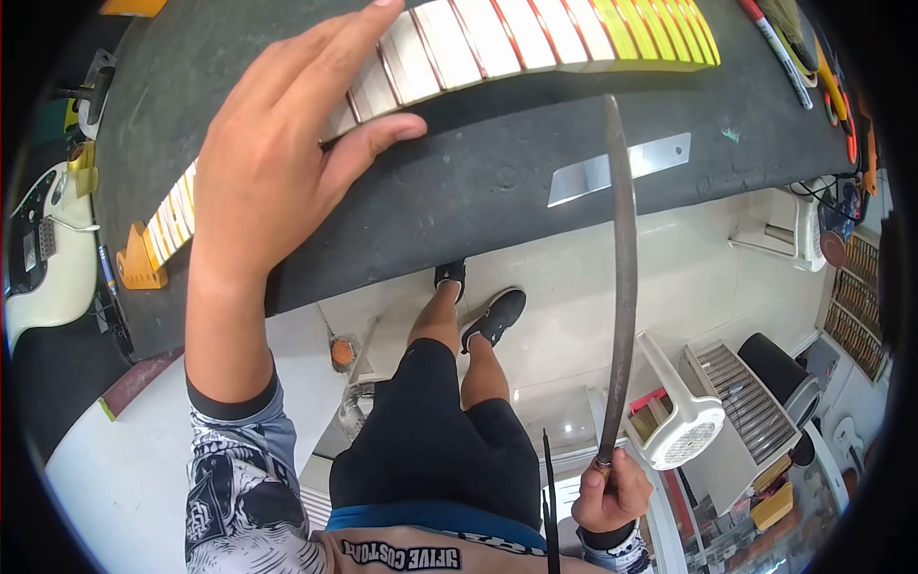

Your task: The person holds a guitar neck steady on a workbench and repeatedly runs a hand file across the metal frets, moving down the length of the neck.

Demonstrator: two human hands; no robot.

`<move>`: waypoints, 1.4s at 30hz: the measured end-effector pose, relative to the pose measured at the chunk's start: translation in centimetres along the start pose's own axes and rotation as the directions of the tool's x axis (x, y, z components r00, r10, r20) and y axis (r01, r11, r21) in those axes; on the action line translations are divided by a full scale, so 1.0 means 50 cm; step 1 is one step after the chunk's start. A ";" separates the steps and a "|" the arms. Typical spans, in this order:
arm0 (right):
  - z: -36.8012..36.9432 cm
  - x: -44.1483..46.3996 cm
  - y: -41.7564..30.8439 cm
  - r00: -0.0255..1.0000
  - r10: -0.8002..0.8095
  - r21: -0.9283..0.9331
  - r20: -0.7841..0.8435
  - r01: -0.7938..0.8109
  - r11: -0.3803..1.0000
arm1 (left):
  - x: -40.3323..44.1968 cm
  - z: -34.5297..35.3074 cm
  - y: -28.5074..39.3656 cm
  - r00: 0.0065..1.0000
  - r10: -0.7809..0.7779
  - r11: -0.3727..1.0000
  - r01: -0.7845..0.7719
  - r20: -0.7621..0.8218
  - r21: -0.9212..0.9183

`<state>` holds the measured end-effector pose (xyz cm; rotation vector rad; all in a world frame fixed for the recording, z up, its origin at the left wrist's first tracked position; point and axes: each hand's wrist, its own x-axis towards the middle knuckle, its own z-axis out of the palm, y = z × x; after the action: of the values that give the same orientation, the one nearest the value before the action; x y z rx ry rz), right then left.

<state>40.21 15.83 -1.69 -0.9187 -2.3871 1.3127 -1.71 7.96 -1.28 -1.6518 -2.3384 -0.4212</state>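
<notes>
A guitar neck (497,43) lies across the dark workbench, its fretboard masked with white and yellow tape between the frets. The headstock end (143,258) points to the lower left. My left hand (277,143) rests over the neck, thumb along the near edge and fingers reaching across the tape, holding it. Low on the right, my right hand (615,493) is closed round the handle end of a long metal file (623,258). The file stands out from the hand, its tip near the neck's yellow-taped end without visibly touching it. Under the file lies a flat metal strip (660,156) with a hole.
A marker (779,57) and other tools lie at the bench's right end. On the left is a white electric guitar body (57,249). Beyond the bench edge, a white stool (679,421) and a slotted rack (746,397) stand on the floor.
</notes>
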 end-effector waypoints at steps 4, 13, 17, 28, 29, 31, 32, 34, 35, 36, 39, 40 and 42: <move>0.013 0.009 -0.006 0.999 -0.030 0.035 0.014 0.029 0.999 | -0.003 0.003 -0.004 0.999 0.033 0.999 -0.032 -0.014 0.018; 0.010 0.032 -0.029 0.994 -0.051 0.092 0.094 0.043 0.995 | 0.009 -0.005 -0.011 0.974 0.226 0.974 -0.227 -0.025 -0.012; 0.022 0.063 -0.047 0.982 -0.113 0.151 0.152 0.090 0.984 | 0.012 -0.008 -0.056 0.875 0.468 0.853 -0.484 0.121 0.196; 0.029 0.067 -0.065 0.973 -0.119 0.105 0.197 0.100 0.989 | 0.007 -0.014 -0.020 0.938 0.301 0.948 -0.315 0.172 0.054; 0.028 0.068 -0.067 0.972 -0.118 0.096 0.205 0.100 0.990 | 0.009 -0.018 -0.014 0.944 0.269 0.958 -0.282 0.192 0.043; 0.027 0.070 -0.072 0.968 -0.114 0.080 0.223 0.099 0.992 | 0.008 -0.018 -0.014 0.942 0.272 0.957 -0.287 0.195 0.050; 0.026 0.070 -0.075 0.966 -0.108 0.071 0.234 0.094 0.993 | 0.008 -0.018 -0.014 0.941 0.274 0.956 -0.290 0.197 0.052; 0.024 0.075 -0.079 0.962 -0.101 0.054 0.254 0.090 0.994 | 0.009 -0.019 -0.013 0.940 0.275 0.955 -0.291 0.202 0.052; 0.026 0.081 -0.081 0.961 -0.108 0.045 0.255 0.099 0.994 | 0.010 -0.020 -0.014 0.940 0.275 0.956 -0.290 0.203 0.050; 0.028 0.090 -0.085 0.960 -0.112 0.036 0.257 0.107 0.994 | 0.010 -0.020 -0.014 0.941 0.271 0.958 -0.285 0.205 0.042; 0.042 0.138 -0.094 0.959 -0.149 0.028 0.241 0.147 0.989 | 0.009 -0.020 -0.014 0.942 0.267 0.960 -0.279 0.203 0.035; 0.050 0.162 -0.098 0.959 -0.164 0.028 0.232 0.162 0.986 | 0.009 -0.021 -0.014 0.943 0.265 0.960 -0.278 0.203 0.035; 0.077 0.233 -0.116 0.954 -0.206 0.014 0.218 0.207 0.978 | 0.009 -0.022 -0.012 0.944 0.260 0.962 -0.272 0.205 0.035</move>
<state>27.05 18.49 0.19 -0.5301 -2.5709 1.3843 -2.39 7.75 -0.17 -2.0260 -2.1860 -0.1320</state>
